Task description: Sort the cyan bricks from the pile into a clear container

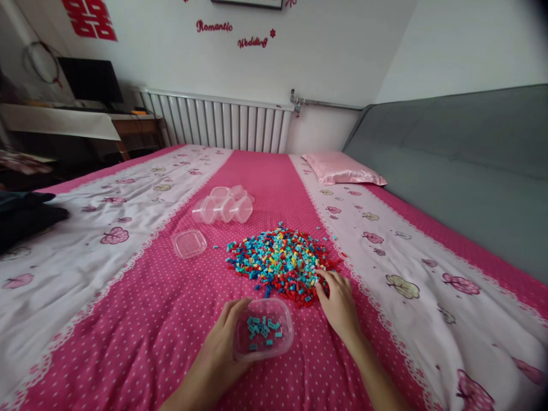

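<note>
Head view, lower centre: left hand [222, 341] grips the clear tub [282, 309] of teal pieces [269, 342]; right of centre, right hand [340, 302] is at the mixed pile [282, 257], hold unclear. Picking seems underway; next calls for isolating one piece.
</note>
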Demonstrator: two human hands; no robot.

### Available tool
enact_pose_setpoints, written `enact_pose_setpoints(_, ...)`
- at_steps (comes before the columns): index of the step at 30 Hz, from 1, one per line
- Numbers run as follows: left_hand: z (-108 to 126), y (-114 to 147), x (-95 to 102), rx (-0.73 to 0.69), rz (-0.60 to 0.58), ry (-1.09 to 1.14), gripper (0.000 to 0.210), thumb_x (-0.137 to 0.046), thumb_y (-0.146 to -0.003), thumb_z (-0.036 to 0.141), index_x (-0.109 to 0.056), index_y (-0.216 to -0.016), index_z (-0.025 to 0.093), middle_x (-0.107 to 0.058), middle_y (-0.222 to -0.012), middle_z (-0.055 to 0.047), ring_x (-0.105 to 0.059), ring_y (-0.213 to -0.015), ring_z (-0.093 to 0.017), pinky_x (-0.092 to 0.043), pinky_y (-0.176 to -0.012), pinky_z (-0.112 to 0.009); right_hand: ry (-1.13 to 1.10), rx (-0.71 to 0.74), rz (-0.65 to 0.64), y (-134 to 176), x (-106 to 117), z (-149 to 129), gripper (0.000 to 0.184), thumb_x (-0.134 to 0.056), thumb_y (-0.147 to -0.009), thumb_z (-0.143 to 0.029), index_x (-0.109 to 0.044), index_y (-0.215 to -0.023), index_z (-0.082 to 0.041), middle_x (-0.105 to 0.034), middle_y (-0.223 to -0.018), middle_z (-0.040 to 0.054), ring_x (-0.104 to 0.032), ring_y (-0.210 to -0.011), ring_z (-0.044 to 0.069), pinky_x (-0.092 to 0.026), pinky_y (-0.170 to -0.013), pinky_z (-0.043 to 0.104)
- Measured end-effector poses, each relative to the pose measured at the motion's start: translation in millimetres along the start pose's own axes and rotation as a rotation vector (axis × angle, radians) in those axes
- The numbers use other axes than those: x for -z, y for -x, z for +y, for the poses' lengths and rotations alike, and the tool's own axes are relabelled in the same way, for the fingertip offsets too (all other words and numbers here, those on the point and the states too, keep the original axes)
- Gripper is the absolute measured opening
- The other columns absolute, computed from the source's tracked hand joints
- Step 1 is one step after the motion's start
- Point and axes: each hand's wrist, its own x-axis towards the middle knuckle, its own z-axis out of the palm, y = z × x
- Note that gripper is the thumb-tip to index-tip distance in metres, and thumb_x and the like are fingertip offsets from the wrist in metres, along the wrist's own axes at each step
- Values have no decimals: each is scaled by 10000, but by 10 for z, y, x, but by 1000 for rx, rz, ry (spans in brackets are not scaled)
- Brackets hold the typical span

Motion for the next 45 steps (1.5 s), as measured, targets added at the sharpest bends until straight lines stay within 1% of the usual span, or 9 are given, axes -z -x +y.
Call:
enact_pose_setpoints(6, -16, 11, -7, -1, -23, -1, 781, -827, -772, 295, -377, -1409, 324, -548, -1334, -112, -603, -1218, -343, -532, -1006, -529, 21, 38, -26, -26, -39, 1, 283, -470, -917, -264, -669, -1110, -207, -665, -1067, 99, -553, -982, 278, -467, -872, 420)
enact_pose_setpoints(10, -25, 10, -16, 1, -32, -13, 780, -823, -777, 274, -366, -1406, 331, -540, -1333, -110, -596, -1224, -349, -534, -1003, -537, 43, 43, -23, -16, -56, -16, 298, -479, -905, -247, -682, -1121, -214, -661, -1074, 102, -550, -995, 280, -466, -895, 424)
enact_pose_setpoints(18, -5, 3, -20, 5, 0, 11, 757, -842, -746, 265, -419, -1373, 312, -571, -1312, -99, -623, -1190, -337, -554, -982, -512, 24, 63, -30, -4, -46, -59, 343, -458, -898, -201, -697, -1144, -205, -669, -1155, 108, -535, -1067, 287, -454, -955, 446)
enact_pose_setpoints(21, 3, 1, -13, 15, 3, 18, 744, -842, -738, 278, -442, -1364, 300, -583, -1308, -105, -622, -1191, -348, -550, -985, -526, -11, 67, -21, -12, -49, -53, 316, -453, -892, -196, -700, -1090, -202, -686, -1122, 106, -550, -1059, 280, -457, -937, 444)
enact_pose_setpoints(25, -14, 10, -16, 21, -4, 19, 745, -828, -755, 286, -431, -1386, 310, -571, -1325, -111, -608, -1209, -355, -532, -1003, -550, -62, 42, -35, -27, -54, -45, 299, -415, -944, -248, -701, -1018, -204, -709, -1058, 98, -568, -1007, 270, -455, -919, 435)
enact_pose_setpoints(29, -15, 9, -13, 19, -14, 26, 750, -825, -766, 306, -422, -1398, 320, -574, -1315, -112, -609, -1203, -360, -527, -1004, -564, -57, 48, -53, -31, -63, -48, 288, -458, -946, -307, -690, -1077, -199, -711, -1085, 100, -553, -1035, 286, -454, -919, 441)
enact_pose_setpoints(34, 11, -3, 1, 35, -22, 16, 743, -833, -755, 316, -440, -1387, 306, -576, -1327, -117, -608, -1209, -359, -530, -1005, -560, -49, 65, -80, -40, -73, -45, 306, -456, -925, -268, -691, -1101, -183, -717, -1088, 102, -548, -1024, 282, -465, -916, 439)
enact_pose_setpoints(40, 21, -10, 1, 10, 38, 5, 720, -847, -722, 301, -490, -1348, 284, -621, -1294, -109, -645, -1169, -345, -575, -954, -504, -80, 8, -100, -29, -65, -65, 312, -494, -907, -287, -699, -1121, -190, -726, -1064, 100, -539, -1060, 287, -461, -941, 430)
enact_pose_setpoints(45, 13, -15, -3, -7, 49, -7, 727, -848, -723, 327, -487, -1353, 279, -627, -1280, -110, -659, -1148, -336, -585, -939, -481, -126, -23, -97, -9, -74, -100, 306, -550, -860, -294, -694, -1115, -205, -712, -1035, 97, -539, -1031, 290, -461, -918, 422)
